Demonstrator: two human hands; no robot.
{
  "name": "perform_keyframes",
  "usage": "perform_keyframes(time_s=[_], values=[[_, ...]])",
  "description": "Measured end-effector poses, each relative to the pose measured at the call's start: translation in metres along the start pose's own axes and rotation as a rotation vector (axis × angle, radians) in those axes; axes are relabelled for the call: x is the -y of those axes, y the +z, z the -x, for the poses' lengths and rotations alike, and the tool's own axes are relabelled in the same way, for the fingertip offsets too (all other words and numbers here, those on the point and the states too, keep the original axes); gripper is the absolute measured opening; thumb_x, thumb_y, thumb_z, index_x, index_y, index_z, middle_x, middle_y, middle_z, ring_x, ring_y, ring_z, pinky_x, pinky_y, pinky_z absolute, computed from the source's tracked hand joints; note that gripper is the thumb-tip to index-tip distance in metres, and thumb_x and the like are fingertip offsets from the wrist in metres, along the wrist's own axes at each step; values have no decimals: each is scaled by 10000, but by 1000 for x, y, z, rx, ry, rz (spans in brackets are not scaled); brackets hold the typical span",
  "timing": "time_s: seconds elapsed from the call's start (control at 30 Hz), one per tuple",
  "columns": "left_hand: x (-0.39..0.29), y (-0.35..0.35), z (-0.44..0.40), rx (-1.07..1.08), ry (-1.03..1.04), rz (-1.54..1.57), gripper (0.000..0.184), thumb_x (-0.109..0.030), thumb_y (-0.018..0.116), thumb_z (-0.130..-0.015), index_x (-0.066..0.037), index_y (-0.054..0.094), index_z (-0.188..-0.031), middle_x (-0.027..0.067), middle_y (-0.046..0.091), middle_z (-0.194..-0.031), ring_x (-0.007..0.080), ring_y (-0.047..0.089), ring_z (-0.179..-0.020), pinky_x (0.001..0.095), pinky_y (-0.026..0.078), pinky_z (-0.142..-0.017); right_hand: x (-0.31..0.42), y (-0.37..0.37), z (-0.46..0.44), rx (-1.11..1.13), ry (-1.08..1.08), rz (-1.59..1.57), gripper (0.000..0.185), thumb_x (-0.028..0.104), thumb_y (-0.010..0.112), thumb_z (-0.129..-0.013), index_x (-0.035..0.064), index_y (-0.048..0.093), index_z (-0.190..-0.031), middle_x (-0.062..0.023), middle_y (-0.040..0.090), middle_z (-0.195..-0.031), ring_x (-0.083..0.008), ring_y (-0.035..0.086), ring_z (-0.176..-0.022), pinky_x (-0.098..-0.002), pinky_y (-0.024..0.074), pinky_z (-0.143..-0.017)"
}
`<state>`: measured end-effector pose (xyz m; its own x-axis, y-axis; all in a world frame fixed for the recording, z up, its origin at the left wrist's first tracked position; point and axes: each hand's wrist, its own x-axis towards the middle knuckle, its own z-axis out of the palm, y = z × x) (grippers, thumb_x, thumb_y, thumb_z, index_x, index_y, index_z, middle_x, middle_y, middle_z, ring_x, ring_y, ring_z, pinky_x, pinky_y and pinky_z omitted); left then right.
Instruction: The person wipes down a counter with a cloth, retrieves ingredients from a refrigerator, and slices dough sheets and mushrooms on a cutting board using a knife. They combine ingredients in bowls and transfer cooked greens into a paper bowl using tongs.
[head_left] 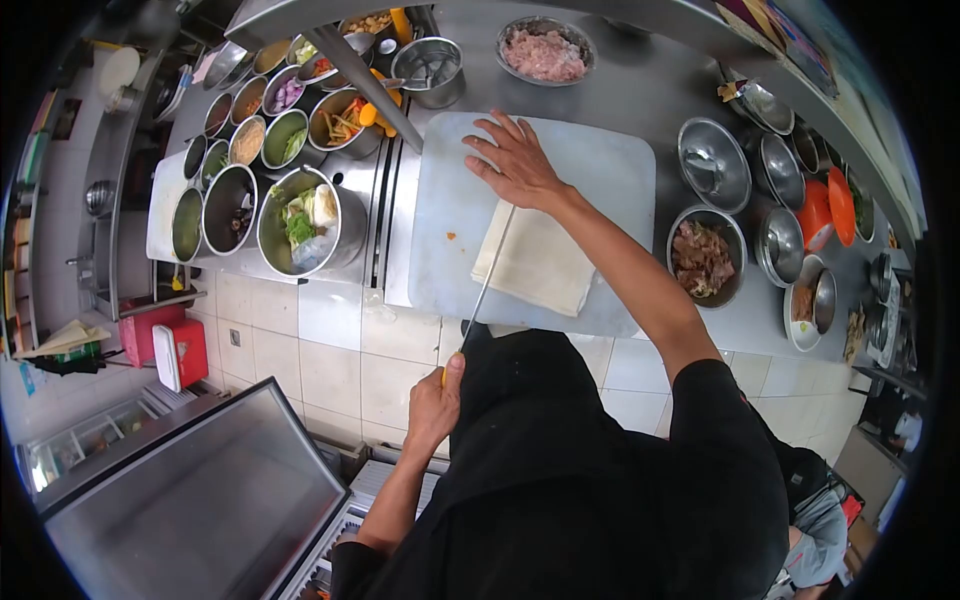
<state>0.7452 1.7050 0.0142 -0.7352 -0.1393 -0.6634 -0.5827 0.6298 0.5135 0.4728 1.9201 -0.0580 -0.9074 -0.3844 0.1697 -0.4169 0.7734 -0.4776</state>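
Note:
My left hand [435, 408] is closed around the yellow handle of a long thin knife [484, 292], near the front edge of the counter. The blade points away from me, across the left part of a stack of cream-coloured flat sheets [545, 268]. Those sheets lie on a large white cutting board [435, 200]. My right hand [517, 168] reaches over the board with its fingers spread, at the far end of the stack. The wrist and palm are close to the knife's tip; whether they touch it I cannot tell. A small orange scrap [451, 236] lies left of the blade.
Pots of cut vegetables [345, 122] crowd the left counter. Behind the board sits a bowl of pale minced meat [545, 55]; a bowl of sliced meat [703, 258] and metal bowls [714, 165] stand right. A shelf post [370, 85] slants down beside the board's far-left corner.

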Motion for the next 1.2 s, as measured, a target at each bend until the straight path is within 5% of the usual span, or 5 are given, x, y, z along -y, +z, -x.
perform_keyframes(time_s=[0.13, 0.43, 0.7, 0.9, 1.2], values=[[-1, 6, -5, 13, -14, -73, 768, -619, 351, -964, 65, 627, -750, 315, 606, -708, 496, 608, -757, 509, 468, -700, -9, 12, 3, 139, 50, 36, 576, 538, 285, -1003, 172, 455, -1414, -75, 255, -1559, -262, 65, -1478, -483, 55, -1194], [-5, 20, -19, 41, -10, -119, 734, -586, 360, -973, 71, 658, -832, 344, 614, -782, 517, 606, -815, 533, 468, -734, -16, 31, -1, 142, 48, 141, 578, 527, 269, -1004, 219, 333, -1489, -54, 120, -1603, -275, -6, -1483, -496, 14, -1191], [-23, 20, -2, -143, 28, -276, 712, -575, 378, -972, 72, 633, -822, 349, 608, -735, 523, 604, -756, 561, 472, -707, -31, 22, 5, 159, 86, 96, 596, 526, 256, -1004, 198, 305, -1499, -86, 92, -1605, -289, -21, -1482, -508, 8, -1187], [-23, 30, 19, -27, 17, -41, 728, -583, 367, -975, 71, 633, -796, 336, 602, -726, 514, 603, -763, 533, 467, -695, -18, -9, 12, 190, 62, 119, 606, 527, 253, -1007, 181, 295, -1503, -103, 66, -1606, -291, -40, -1481, -504, 7, -1185], [-16, 58, 6, -25, 10, -129, 702, -574, 373, -974, 53, 645, -815, 324, 619, -745, 509, 611, -785, 539, 476, -720, -38, 14, 24, 166, 54, 126, 589, 504, 274, -1007, 205, 259, -1514, -68, 63, -1610, -276, -38, -1482, -508, 8, -1189]])
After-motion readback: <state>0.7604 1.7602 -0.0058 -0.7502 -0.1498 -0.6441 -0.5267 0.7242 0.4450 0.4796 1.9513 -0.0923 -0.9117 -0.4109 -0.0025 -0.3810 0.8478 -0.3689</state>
